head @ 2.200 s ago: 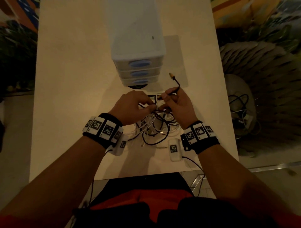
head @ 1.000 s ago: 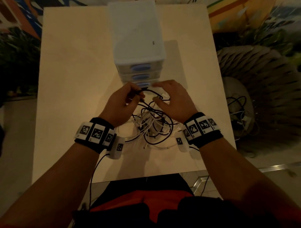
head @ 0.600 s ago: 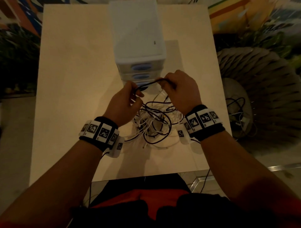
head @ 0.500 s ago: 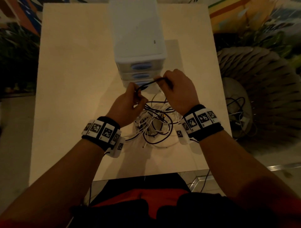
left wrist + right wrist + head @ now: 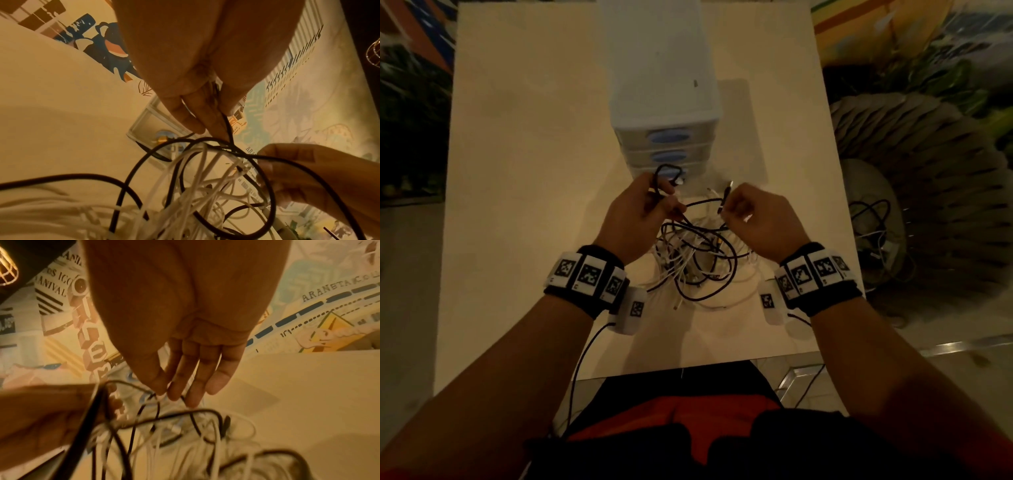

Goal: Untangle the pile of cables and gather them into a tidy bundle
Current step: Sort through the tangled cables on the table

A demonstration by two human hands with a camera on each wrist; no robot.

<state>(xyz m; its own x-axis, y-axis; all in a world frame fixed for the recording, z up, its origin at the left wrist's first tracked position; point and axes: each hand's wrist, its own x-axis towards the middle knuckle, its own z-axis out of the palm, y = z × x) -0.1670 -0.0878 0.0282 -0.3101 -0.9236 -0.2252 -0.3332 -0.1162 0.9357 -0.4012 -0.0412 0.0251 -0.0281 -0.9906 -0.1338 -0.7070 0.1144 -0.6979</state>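
Note:
A tangle of black and white cables (image 5: pixel 695 263) lies on the pale table (image 5: pixel 517 205) between my wrists. My left hand (image 5: pixel 664 205) pinches a black cable (image 5: pixel 702 202). A small loop (image 5: pixel 667 171) of it stands up above the fingers. In the left wrist view the fingertips (image 5: pixel 216 126) close on that black cable (image 5: pixel 287 160) above the white strands (image 5: pixel 191 194). My right hand (image 5: pixel 726 212) pinches the same black cable near its plug end (image 5: pixel 727 192). The right wrist view shows its fingertips (image 5: pixel 174 394) on a thin black strand (image 5: pixel 156 408).
A white three-drawer unit (image 5: pixel 664 102) with blue handles stands just beyond my hands. The table's front edge (image 5: pixel 688 368) is close to my body. To the right, off the table, a grey ribbed object (image 5: pixel 928 192) holds more loose cables (image 5: pixel 873 222).
The black cable was stretched taut between my hands in front of the drawers. Now both hands sit lower, the stretch sags, and a loop rises above my left fingers.

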